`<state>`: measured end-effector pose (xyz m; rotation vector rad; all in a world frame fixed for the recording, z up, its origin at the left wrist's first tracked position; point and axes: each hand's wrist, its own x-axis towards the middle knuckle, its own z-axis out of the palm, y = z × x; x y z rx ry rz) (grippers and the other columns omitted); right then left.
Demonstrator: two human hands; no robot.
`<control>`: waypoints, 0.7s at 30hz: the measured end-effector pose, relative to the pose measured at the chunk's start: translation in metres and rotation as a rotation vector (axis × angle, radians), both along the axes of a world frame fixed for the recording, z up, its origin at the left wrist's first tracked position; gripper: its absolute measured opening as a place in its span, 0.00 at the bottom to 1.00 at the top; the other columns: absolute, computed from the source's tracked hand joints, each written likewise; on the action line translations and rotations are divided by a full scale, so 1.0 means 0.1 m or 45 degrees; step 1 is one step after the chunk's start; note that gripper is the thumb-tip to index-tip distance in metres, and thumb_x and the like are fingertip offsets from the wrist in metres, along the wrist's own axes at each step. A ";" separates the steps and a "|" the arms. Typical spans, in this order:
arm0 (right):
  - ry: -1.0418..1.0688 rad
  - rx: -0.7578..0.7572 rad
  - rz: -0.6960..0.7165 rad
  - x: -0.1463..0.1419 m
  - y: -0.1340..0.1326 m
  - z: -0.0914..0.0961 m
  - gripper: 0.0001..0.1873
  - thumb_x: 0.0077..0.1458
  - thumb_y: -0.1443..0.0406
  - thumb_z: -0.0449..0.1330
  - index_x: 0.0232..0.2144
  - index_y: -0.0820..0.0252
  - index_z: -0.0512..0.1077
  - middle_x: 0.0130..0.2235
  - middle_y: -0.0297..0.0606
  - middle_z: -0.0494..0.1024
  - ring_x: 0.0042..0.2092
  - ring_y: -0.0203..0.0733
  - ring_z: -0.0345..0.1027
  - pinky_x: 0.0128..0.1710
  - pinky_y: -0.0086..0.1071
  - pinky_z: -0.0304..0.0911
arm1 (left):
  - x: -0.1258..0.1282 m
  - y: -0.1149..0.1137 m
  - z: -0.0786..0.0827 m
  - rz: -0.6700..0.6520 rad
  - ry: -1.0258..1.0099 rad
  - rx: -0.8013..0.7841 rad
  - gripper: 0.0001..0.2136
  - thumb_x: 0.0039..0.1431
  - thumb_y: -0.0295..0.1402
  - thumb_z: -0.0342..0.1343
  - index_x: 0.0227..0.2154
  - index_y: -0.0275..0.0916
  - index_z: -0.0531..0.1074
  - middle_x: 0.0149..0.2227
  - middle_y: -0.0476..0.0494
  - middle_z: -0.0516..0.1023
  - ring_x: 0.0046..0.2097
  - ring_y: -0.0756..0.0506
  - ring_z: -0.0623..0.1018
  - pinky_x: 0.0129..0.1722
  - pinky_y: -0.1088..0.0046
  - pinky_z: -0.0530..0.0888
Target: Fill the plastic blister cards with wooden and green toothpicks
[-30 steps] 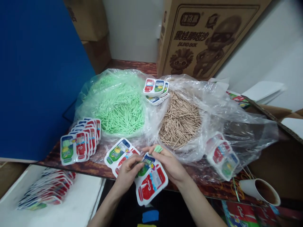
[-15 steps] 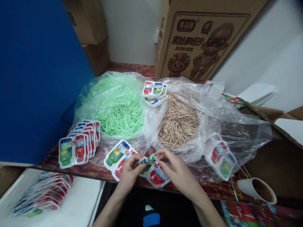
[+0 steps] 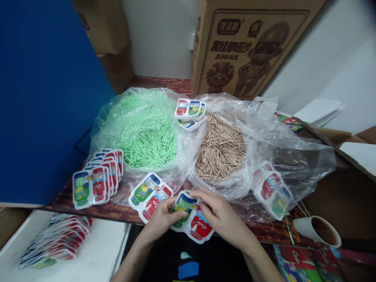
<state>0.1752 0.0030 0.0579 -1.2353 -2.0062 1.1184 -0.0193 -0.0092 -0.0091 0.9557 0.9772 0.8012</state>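
A two-part can-shaped packet, printed green on the left and red "Cola" on the right, is between my hands at the table's front edge. My left hand grips its left side, thumb across the green half. My right hand is closed at the top right edge, fingers bent over the packet. Light green sticks show in the window of the green half. Just left lies another such packet, partly behind my left hand. Beyond my hands are a clear bag of green sticks and one of brown sticks.
Packets stand fanned out at the left, with more in a white box below. Several packets rest between the bags; others lie at right near a paper cup of brown liquid. A large carton stands behind.
The held packet has turned flatter towards me. Green sticks that stuck out at its top now show inside the green half. My right fingers have shifted along the top edge.
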 end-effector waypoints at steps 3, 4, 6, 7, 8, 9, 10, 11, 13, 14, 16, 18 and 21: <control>0.009 -0.052 -0.026 0.02 0.02 0.03 0.12 0.58 0.70 0.53 0.41 0.54 0.73 0.40 0.38 0.75 0.43 0.44 0.69 0.45 0.36 0.64 | 0.01 0.01 0.02 0.038 0.061 0.057 0.10 0.46 0.35 0.66 0.30 0.36 0.78 0.25 0.50 0.74 0.28 0.49 0.70 0.29 0.76 0.66; 0.024 -0.047 -0.027 0.02 0.03 0.03 0.12 0.58 0.69 0.54 0.42 0.53 0.73 0.41 0.38 0.75 0.44 0.44 0.69 0.46 0.37 0.63 | 0.02 0.01 0.02 0.053 0.058 0.063 0.10 0.46 0.35 0.66 0.32 0.36 0.78 0.26 0.49 0.75 0.28 0.49 0.70 0.29 0.76 0.67; 0.032 -0.031 0.018 0.01 0.04 0.04 0.13 0.58 0.69 0.56 0.45 0.53 0.72 0.42 0.38 0.74 0.45 0.44 0.68 0.47 0.37 0.62 | 0.03 0.01 0.01 0.076 0.050 0.068 0.12 0.46 0.35 0.66 0.35 0.37 0.79 0.29 0.48 0.76 0.30 0.48 0.72 0.32 0.74 0.68; 0.019 -0.027 0.054 0.00 0.05 0.03 0.13 0.58 0.69 0.56 0.44 0.53 0.73 0.41 0.38 0.74 0.44 0.44 0.68 0.46 0.36 0.63 | 0.04 0.01 0.00 0.080 0.050 0.069 0.13 0.46 0.35 0.66 0.35 0.37 0.78 0.29 0.48 0.76 0.31 0.47 0.72 0.33 0.74 0.69; -0.001 -0.025 0.086 -0.01 0.06 0.02 0.12 0.58 0.69 0.56 0.42 0.54 0.74 0.39 0.38 0.74 0.43 0.43 0.68 0.44 0.35 0.63 | 0.05 0.01 -0.02 0.078 0.047 0.068 0.12 0.46 0.35 0.66 0.35 0.37 0.78 0.29 0.48 0.76 0.31 0.47 0.72 0.33 0.74 0.69; -0.018 -0.024 0.100 -0.02 0.06 0.01 0.11 0.58 0.70 0.55 0.40 0.54 0.74 0.38 0.37 0.74 0.41 0.43 0.69 0.42 0.34 0.64 | 0.05 0.00 -0.04 0.071 0.041 0.062 0.12 0.45 0.35 0.66 0.34 0.37 0.78 0.29 0.48 0.76 0.31 0.48 0.71 0.32 0.74 0.69; -0.027 -0.023 0.097 -0.04 0.06 0.01 0.11 0.58 0.70 0.54 0.38 0.55 0.75 0.36 0.37 0.74 0.40 0.42 0.69 0.41 0.33 0.64 | 0.06 0.00 -0.05 0.058 0.030 0.049 0.12 0.45 0.35 0.66 0.34 0.37 0.78 0.29 0.49 0.75 0.30 0.48 0.71 0.32 0.75 0.69; -0.022 -0.018 0.085 -0.05 0.06 0.00 0.11 0.59 0.71 0.53 0.38 0.55 0.75 0.36 0.37 0.75 0.40 0.42 0.69 0.40 0.33 0.64 | 0.07 -0.01 -0.07 0.035 0.012 0.028 0.13 0.44 0.35 0.67 0.34 0.37 0.78 0.28 0.49 0.75 0.30 0.48 0.71 0.31 0.75 0.68; 0.019 -0.005 0.068 -0.07 0.05 0.00 0.14 0.58 0.73 0.52 0.40 0.54 0.75 0.39 0.37 0.76 0.42 0.42 0.70 0.43 0.34 0.64 | 0.09 -0.02 -0.09 -0.054 -0.024 -0.038 0.13 0.42 0.34 0.68 0.33 0.37 0.77 0.28 0.50 0.74 0.29 0.49 0.70 0.29 0.76 0.67; 0.044 -0.001 0.061 -0.08 0.03 0.00 0.16 0.58 0.73 0.52 0.44 0.53 0.74 0.41 0.37 0.77 0.43 0.42 0.70 0.44 0.34 0.63 | 0.10 -0.02 -0.09 -0.100 -0.030 -0.068 0.13 0.42 0.34 0.69 0.32 0.36 0.77 0.27 0.50 0.74 0.28 0.50 0.69 0.28 0.77 0.66; 0.069 -0.002 0.016 -0.08 0.01 0.01 0.21 0.56 0.74 0.53 0.49 0.51 0.70 0.44 0.36 0.77 0.45 0.42 0.71 0.45 0.34 0.63 | 0.11 0.00 -0.08 -0.138 -0.002 -0.100 0.11 0.43 0.36 0.68 0.28 0.36 0.75 0.24 0.51 0.72 0.26 0.51 0.68 0.26 0.77 0.64; 0.038 0.001 -0.055 -0.04 0.00 -0.01 0.19 0.55 0.74 0.55 0.46 0.52 0.71 0.41 0.35 0.78 0.42 0.42 0.71 0.42 0.32 0.63 | 0.11 0.04 -0.06 -0.072 0.059 -0.083 0.12 0.46 0.39 0.66 0.24 0.35 0.74 0.21 0.51 0.70 0.24 0.51 0.66 0.25 0.77 0.63; -0.075 0.038 -0.121 0.02 0.01 -0.07 0.07 0.55 0.72 0.57 0.28 0.56 0.71 0.30 0.32 0.74 0.34 0.39 0.68 0.33 0.29 0.59 | 0.08 0.10 -0.03 0.047 0.160 -0.009 0.14 0.49 0.43 0.63 0.22 0.36 0.72 0.20 0.52 0.69 0.23 0.51 0.65 0.25 0.76 0.63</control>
